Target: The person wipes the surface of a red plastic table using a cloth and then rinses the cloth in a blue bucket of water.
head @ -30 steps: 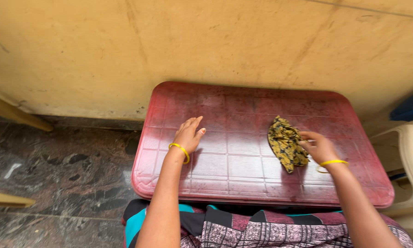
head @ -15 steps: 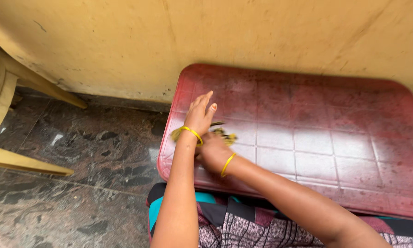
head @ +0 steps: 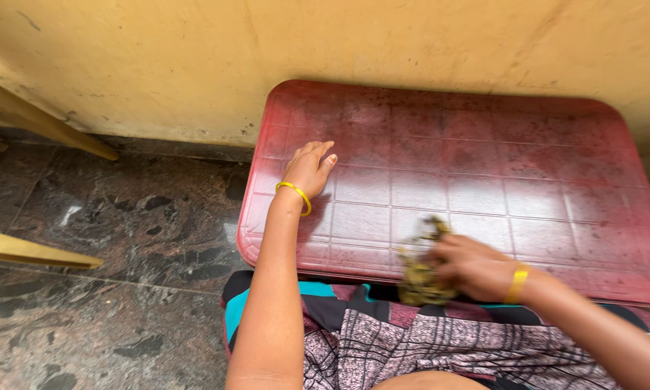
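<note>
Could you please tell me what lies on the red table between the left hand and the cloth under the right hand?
Nothing: in the head view, only bare red table separates the left hand from the yellow patterned cloth gripped by the right hand.

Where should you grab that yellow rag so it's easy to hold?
Grab the rag at its bunched-up middle, coming down from above. It lies crumpled in a soft heap at the near edge of the red table, so there is no stiff part to pinch. The right hand already closes on it that way, while the left hand rests flat.
</note>
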